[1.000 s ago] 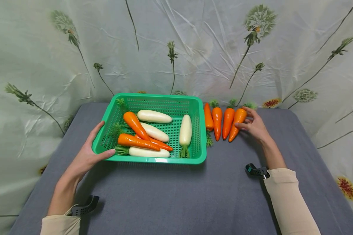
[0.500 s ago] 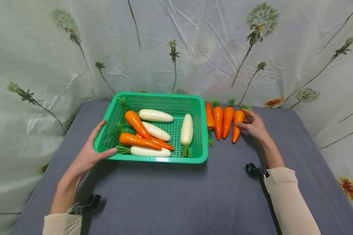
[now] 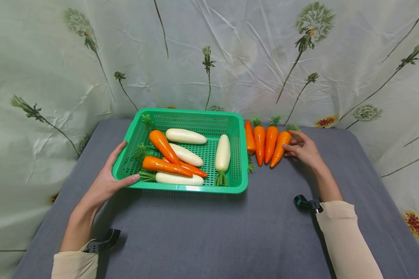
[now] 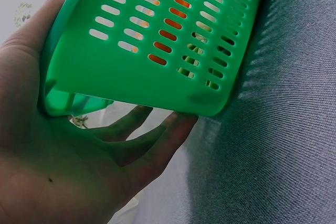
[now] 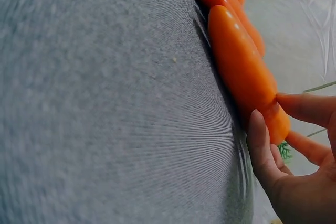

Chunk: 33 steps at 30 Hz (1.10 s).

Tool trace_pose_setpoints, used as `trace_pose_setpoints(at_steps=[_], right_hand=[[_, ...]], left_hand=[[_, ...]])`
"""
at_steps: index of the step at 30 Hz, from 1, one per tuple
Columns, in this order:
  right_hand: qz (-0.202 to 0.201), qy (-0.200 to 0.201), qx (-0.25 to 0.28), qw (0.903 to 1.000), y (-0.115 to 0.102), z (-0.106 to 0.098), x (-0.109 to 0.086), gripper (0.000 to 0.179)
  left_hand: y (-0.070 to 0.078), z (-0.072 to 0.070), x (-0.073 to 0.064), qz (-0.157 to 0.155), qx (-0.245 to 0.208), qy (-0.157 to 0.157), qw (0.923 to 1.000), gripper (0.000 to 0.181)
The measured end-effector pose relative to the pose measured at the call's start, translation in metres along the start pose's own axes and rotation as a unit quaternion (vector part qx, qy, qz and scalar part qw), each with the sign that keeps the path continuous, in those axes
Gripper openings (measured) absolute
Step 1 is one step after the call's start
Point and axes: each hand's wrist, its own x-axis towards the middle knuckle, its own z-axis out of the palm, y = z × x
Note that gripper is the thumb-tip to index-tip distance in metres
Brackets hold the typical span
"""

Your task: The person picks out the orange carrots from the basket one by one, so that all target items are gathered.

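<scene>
A green plastic basket [image 3: 242, 155] holds several white radishes [image 3: 186, 136] and a few orange carrots [image 3: 163, 146], some lying across each other. My left hand [image 3: 106, 184] grips the basket's near left corner, thumb over the front rim; in the left wrist view its fingers [image 4: 152, 153] reach along the outer wall. Right of the basket, several carrots lie side by side on the cloth, green tops toward the wall. At the row's right end, my right hand [image 3: 305, 151] pinches the outermost carrot [image 3: 280, 149] near its thick end, between thumb [image 5: 258, 129] and fingers. That carrot slants, its tip pointing nearer and left.
Grey cloth [image 3: 209, 232] covers the table. A pale curtain [image 3: 181, 77] printed with dandelions hangs right behind the basket and carrots. One carrot [image 3: 249, 137] lies close against the basket's right side with its green top [image 3: 250, 164] toward me.
The outermost carrot's tip swung right, then back left toward its neighbour, while my right hand stayed at its thick end. A neighbouring carrot shifted slightly. The left hand and basket held still.
</scene>
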Motion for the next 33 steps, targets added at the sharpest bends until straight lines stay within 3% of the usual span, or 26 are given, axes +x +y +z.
trace_pose_setpoints(at_steps=[14,22,33], right_hand=[[-0.059,0.041,-0.065,0.9953,-0.016,-0.005,-0.007,0.061],[-0.084,0.025,-0.073,0.9935,-0.036,0.001,-0.014,0.056],[-0.14,-0.011,-0.088,0.9862,-0.075,0.034,-0.024,0.043]], left_hand=[[0.001,0.001,0.0,0.001,0.008,0.003,1.0,0.101],[0.002,0.001,0.001,0.006,0.002,0.003,1.0,0.101],[0.001,0.001,-0.001,0.004,0.001,0.002,1.0,0.101]])
